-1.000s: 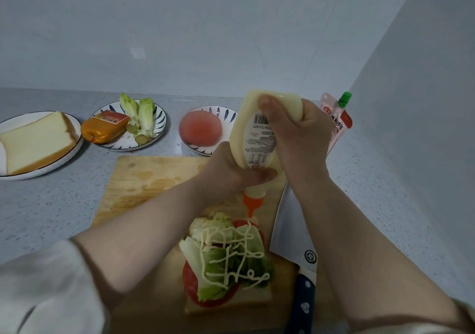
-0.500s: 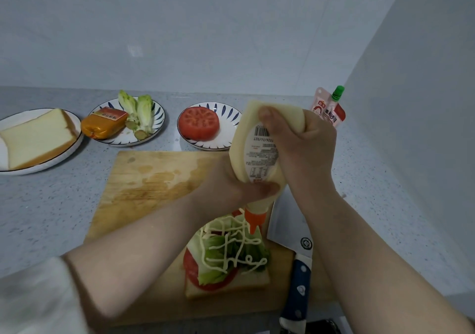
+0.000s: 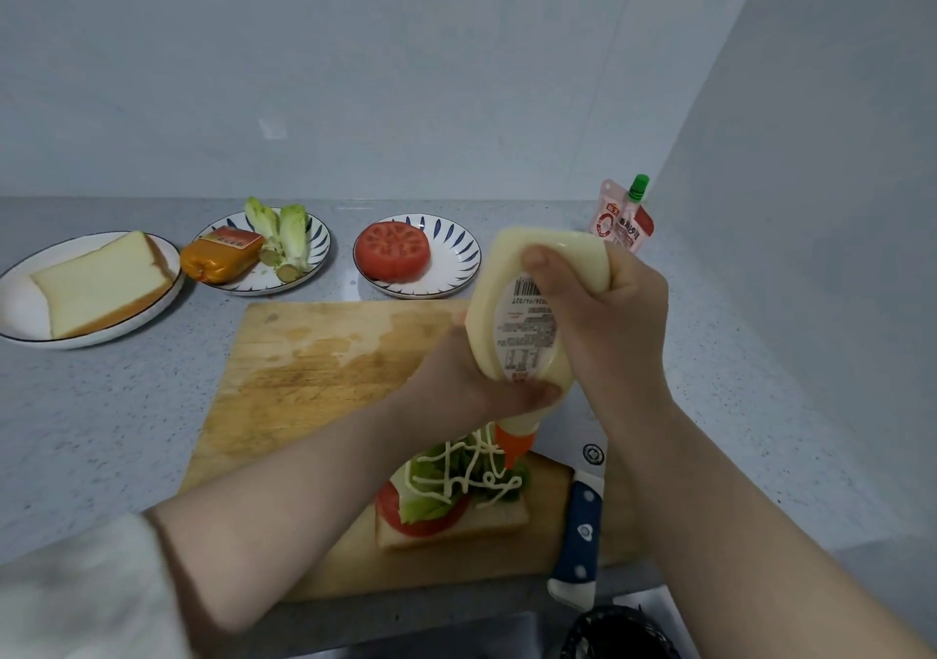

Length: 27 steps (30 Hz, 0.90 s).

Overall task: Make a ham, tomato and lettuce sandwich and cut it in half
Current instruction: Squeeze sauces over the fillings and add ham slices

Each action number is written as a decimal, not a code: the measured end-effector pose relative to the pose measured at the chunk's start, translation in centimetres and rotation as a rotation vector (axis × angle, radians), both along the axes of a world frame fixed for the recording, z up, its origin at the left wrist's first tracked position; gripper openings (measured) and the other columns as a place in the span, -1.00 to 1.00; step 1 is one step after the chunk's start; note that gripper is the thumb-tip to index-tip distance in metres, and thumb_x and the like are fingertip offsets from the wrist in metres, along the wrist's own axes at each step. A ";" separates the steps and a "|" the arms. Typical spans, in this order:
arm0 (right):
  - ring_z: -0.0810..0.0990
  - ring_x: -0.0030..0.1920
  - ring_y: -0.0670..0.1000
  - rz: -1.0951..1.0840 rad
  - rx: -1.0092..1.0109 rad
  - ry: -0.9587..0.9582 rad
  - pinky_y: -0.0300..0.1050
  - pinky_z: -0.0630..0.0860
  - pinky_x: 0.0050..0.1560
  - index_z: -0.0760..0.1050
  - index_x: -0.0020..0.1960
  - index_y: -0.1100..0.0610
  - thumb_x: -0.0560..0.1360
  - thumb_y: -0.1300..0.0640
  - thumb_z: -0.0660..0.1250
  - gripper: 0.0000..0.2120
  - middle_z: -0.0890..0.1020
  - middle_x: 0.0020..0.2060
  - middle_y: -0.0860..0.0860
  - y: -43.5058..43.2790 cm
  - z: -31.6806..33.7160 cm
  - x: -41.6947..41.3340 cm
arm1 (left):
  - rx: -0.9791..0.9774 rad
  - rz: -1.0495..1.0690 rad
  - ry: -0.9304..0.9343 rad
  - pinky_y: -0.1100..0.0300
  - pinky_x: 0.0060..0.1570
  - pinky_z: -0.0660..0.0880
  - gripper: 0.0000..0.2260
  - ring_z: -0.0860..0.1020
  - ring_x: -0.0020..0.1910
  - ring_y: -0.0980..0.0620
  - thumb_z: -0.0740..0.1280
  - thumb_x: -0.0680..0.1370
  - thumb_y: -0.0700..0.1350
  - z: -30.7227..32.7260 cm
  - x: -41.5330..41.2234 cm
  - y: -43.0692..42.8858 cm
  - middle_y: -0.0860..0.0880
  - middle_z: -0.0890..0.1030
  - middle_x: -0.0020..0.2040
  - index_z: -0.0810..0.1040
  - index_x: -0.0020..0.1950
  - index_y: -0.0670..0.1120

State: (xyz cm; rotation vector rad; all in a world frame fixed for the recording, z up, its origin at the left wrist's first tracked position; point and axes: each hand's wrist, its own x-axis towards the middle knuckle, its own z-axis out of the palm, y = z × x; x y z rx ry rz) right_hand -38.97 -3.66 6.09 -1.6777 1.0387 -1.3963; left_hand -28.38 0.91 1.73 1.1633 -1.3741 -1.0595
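Note:
An open sandwich [image 3: 456,501] lies on the wooden cutting board [image 3: 314,369]: a bread slice, tomato slices and lettuce, crossed with white lines of mayonnaise. I hold a pale mayonnaise squeeze bottle [image 3: 532,314] upside down over it, orange nozzle just above the lettuce. My left hand [image 3: 471,385] grips the bottle near its neck. My right hand [image 3: 603,314] grips the upper body, thumb on the label side. A second bread slice [image 3: 101,283] lies on a white plate [image 3: 20,303] at the far left.
A blue-handled cleaver [image 3: 578,542] lies along the board's right edge, under my right arm. Behind the board stand a patterned plate [image 3: 314,263] with a wrapped ham sausage [image 3: 223,253] and lettuce hearts [image 3: 284,232], a plate with a cut tomato [image 3: 393,250], and a red spout pouch [image 3: 623,217].
The view has tilted up and the sandwich now sits lower in frame. The bottle's nozzle has moved to the right side of the lettuce, and more mayonnaise lines lie on it.

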 end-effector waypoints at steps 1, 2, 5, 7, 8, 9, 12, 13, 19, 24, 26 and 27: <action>0.51 -0.45 -0.25 0.007 -0.012 0.011 -0.35 0.44 -0.48 0.40 -0.39 -0.05 0.32 0.06 0.46 -0.75 0.50 -0.52 -0.16 0.1 0.1 -0.2 | -0.005 0.000 -0.018 0.45 -0.27 0.50 -0.61 0.59 -0.19 0.30 0.48 0.31 -0.31 0.2 0.0 0.1 0.28 0.62 -0.25 0.50 -0.13 0.16; 0.51 -0.43 -0.22 0.015 -0.017 0.021 -0.32 0.44 -0.47 0.40 -0.39 -0.04 0.32 0.05 0.46 -0.75 0.50 -0.50 -0.15 0.2 0.3 -0.3 | -0.011 0.002 -0.033 0.46 -0.29 0.49 -0.61 0.59 -0.20 0.32 0.49 0.30 -0.30 0.3 0.0 0.1 0.30 0.62 -0.25 0.49 -0.13 0.16; 0.51 -0.40 -0.18 0.019 -0.030 0.044 -0.32 0.43 -0.48 0.40 -0.38 -0.02 0.26 -0.06 0.45 -0.75 0.50 -0.47 -0.14 0.6 0.6 -0.9 | -0.025 -0.001 -0.090 0.48 -0.32 0.48 -0.60 0.58 -0.22 0.34 0.51 0.28 -0.28 0.6 0.1 0.0 0.33 0.60 -0.27 0.48 -0.14 0.17; 0.51 -0.43 -0.23 0.024 -0.011 0.029 -0.43 0.40 -0.51 0.41 -0.37 -0.01 0.22 -0.10 0.37 -0.79 0.50 -0.49 -0.15 0.8 0.8 -1.3 | -0.028 -0.007 -0.150 0.52 -0.37 0.45 -0.60 0.56 -0.25 0.38 0.52 0.26 -0.24 0.9 0.1 0.0 0.37 0.59 -0.29 0.46 -0.17 0.19; 0.51 -0.43 -0.25 0.031 -0.002 0.021 -0.45 0.39 -0.51 0.41 -0.37 0.00 0.22 -0.10 0.35 -0.80 0.50 -0.49 -0.15 0.8 0.9 -1.5 | -0.029 -0.009 -0.180 0.53 -0.39 0.44 -0.61 0.55 -0.27 0.39 0.53 0.25 -0.23 1.0 0.1 0.0 0.34 0.59 -0.31 0.45 -0.19 0.19; 0.51 -0.44 -0.26 0.040 -0.001 0.021 -0.46 0.39 -0.51 0.42 -0.37 0.00 0.22 -0.10 0.34 -0.81 0.50 -0.49 -0.15 0.8 0.9 -1.7 | -0.026 -0.008 -0.203 0.52 -0.40 0.45 -0.62 0.56 -0.29 0.38 0.53 0.25 -0.21 1.1 0.1 0.0 0.28 0.60 -0.34 0.45 -0.20 0.20; 0.51 -0.40 -0.26 0.053 -0.006 0.066 -0.45 0.40 -0.48 0.41 -0.34 -0.02 0.24 -0.13 0.30 -0.81 0.50 -0.44 -0.15 0.9 0.9 -2.2 | -0.028 -0.006 -0.233 0.46 -0.37 0.49 -0.63 0.57 -0.29 0.33 0.53 0.24 -0.18 1.2 0.3 -0.2 0.18 0.59 -0.29 0.46 -0.20 0.20; 0.50 -0.39 -0.26 0.063 -0.012 0.082 -0.44 0.40 -0.46 0.41 -0.32 -0.02 0.24 -0.15 0.30 -0.79 0.50 -0.42 -0.14 0.9 0.9 -2.3 | -0.022 -0.012 -0.235 0.46 -0.37 0.50 -0.63 0.57 -0.28 0.33 0.53 0.24 -0.18 1.3 0.3 -0.2 0.17 0.58 -0.27 0.46 -0.19 0.20; 0.56 -0.17 -0.13 0.243 0.111 0.126 -0.31 0.54 -0.27 0.36 -0.13 -0.14 0.03 -0.46 0.26 -0.45 0.50 -0.20 -0.18 0.4 1.0 -3.7 | -0.057 0.094 -0.544 0.23 -0.34 0.52 -0.76 0.60 -0.31 0.07 0.51 0.30 -0.10 1.6 1.3 -0.8 0.06 0.61 -0.26 0.55 -0.10 0.01; 0.48 -0.10 -0.21 0.384 0.297 0.571 -0.38 0.43 -0.23 0.35 0.22 -0.03 0.09 -0.54 0.19 -0.14 0.44 -0.12 -0.30 -0.3 1.1 -4.8 | -0.235 0.099 -1.179 0.30 -0.17 0.28 -0.66 0.53 0.02 0.04 0.38 0.40 0.03 2.2 3.2 -1.9 0.08 0.61 0.01 0.52 0.17 0.11; 0.48 -0.03 -0.21 0.477 0.368 0.825 -0.26 0.47 -0.05 0.33 0.22 -0.09 0.09 -0.45 0.27 -0.21 0.47 0.00 -0.24 -0.5 0.2 -4.2 | -0.423 0.032 -1.300 0.29 -0.15 0.39 -0.71 0.58 -0.04 -0.02 0.45 0.34 -0.04 2.4 3.2 -2.1 0.05 0.65 -0.07 0.60 0.06 0.03; 0.49 0.03 -0.15 0.497 0.398 0.883 -0.16 0.49 0.04 0.30 0.26 -0.10 0.13 -0.39 0.32 -0.22 0.47 0.08 -0.19 -0.5 -0.5 -3.8 | -0.508 -0.005 -1.326 0.22 -0.15 0.51 -0.72 0.61 -0.13 -0.06 0.52 0.27 -0.10 2.6 3.2 -2.1 0.01 0.67 -0.16 0.65 -0.04 -0.04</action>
